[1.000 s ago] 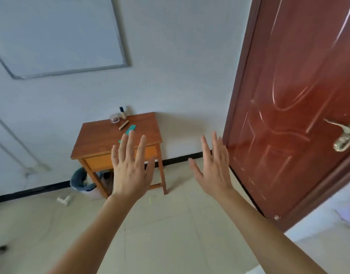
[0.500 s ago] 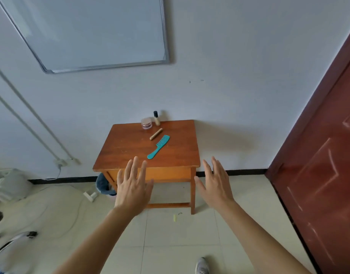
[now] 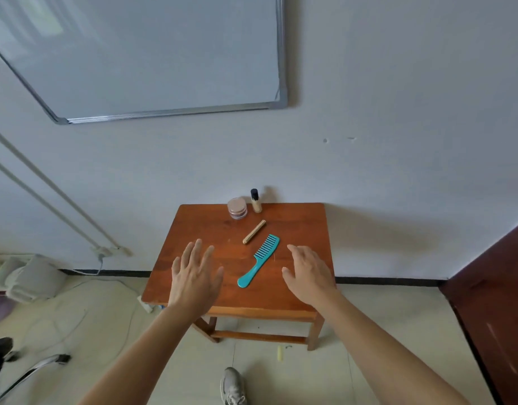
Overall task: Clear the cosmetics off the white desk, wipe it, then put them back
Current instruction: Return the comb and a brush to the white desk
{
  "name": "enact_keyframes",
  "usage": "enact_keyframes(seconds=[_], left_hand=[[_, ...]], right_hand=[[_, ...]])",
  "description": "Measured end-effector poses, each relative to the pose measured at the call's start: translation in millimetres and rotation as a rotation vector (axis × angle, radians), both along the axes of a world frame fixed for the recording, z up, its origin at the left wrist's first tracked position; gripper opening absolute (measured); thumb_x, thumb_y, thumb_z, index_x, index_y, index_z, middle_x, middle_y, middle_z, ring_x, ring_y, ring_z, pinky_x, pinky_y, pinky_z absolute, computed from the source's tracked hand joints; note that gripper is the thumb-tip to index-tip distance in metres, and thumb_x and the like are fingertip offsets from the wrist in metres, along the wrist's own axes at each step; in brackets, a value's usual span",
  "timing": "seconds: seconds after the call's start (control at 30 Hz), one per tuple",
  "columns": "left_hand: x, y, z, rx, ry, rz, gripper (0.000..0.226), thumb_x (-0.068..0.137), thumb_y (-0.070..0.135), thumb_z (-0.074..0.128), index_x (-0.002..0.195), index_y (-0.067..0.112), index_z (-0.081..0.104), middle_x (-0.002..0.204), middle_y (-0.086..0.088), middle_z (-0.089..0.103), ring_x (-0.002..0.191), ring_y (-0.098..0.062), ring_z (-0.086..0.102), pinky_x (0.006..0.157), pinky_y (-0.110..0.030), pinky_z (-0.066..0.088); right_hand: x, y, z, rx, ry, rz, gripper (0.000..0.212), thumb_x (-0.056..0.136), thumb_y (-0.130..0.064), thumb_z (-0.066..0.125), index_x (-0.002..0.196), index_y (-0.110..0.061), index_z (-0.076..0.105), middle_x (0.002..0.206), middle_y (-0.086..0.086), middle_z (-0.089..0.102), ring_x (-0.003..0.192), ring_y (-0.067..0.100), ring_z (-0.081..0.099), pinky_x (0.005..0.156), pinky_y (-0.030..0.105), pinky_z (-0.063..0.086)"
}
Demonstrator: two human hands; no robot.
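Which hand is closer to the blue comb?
Right. The right hand hovers just right of the comb; the left hand hovers farther off, to its left.

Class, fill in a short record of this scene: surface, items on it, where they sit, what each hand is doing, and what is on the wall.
surface: brown wooden table, not white
items: teal comb, gold tube, round jar, small bottle
layout: jar and bottle upright at the back edge; tube and comb lying flat nearer the middle
left hand: open, empty, above the table
right hand: open, empty, right of the comb
wall: whiteboard
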State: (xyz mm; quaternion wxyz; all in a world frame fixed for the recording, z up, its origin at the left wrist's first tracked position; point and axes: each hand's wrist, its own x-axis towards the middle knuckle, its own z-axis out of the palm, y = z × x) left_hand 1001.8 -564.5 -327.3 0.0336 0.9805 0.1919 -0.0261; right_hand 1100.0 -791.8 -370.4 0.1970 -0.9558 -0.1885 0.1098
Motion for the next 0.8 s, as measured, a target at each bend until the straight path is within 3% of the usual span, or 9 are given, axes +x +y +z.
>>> enact_keyframes(seconds=[0.23, 0.53, 0.7, 0.8], left_hand=[[128, 73, -41, -0.026, 0.056, -0.176, 0.061, 0.099, 0.056, 0.028, 0.153, 0.028, 0.021, 0.164, -0.001, 0.005, 0.151, -0.023, -0.003, 0.12, -0.048, 0.007], [221, 103, -112, -0.211, 0.286, -0.484, 0.059, 0.099, 0.055, 0.035, 0.149, 0.026, 0.027, 0.163, -0.002, 0.012, 0.151, -0.024, 0.001, 0.119, -0.049, 0.014], [236, 101, -154, -0.244, 0.402, -0.496, 0.065, 0.095, 0.065, 0.033, 0.145, 0.025, 0.036, 0.156, -0.003, 0.03, 0.147, -0.026, 0.02, 0.116, -0.048, 0.027], [240, 101, -169, -0.187, 0.343, -0.521, 0.067, 0.092, 0.07, 0.03, 0.135, 0.022, 0.047, 0.137, -0.003, 0.047, 0.129, -0.023, 0.04, 0.106, -0.041, 0.039]], right_hand=[[76, 61, -31, -0.077, 0.061, -0.176, 0.051, 0.098, -0.046, 0.049, 0.145, -0.028, 0.037, 0.148, -0.004, 0.044, 0.134, 0.016, 0.045, 0.102, 0.03, 0.044], [98, 122, -79, -0.122, 0.394, -0.534, 0.059, 0.095, -0.051, 0.053, 0.146, -0.028, 0.033, 0.145, -0.005, 0.047, 0.13, 0.016, 0.051, 0.096, 0.029, 0.049], [96, 146, -104, -0.109, 0.467, -0.731, 0.069, 0.089, -0.064, 0.053, 0.144, -0.026, 0.033, 0.136, -0.005, 0.053, 0.115, 0.013, 0.06, 0.067, 0.016, 0.044], [96, 162, -111, -0.142, 0.497, -0.861, 0.076, 0.08, -0.078, 0.05, 0.134, -0.025, 0.04, 0.123, -0.007, 0.059, 0.103, 0.011, 0.065, 0.051, 0.015, 0.035]])
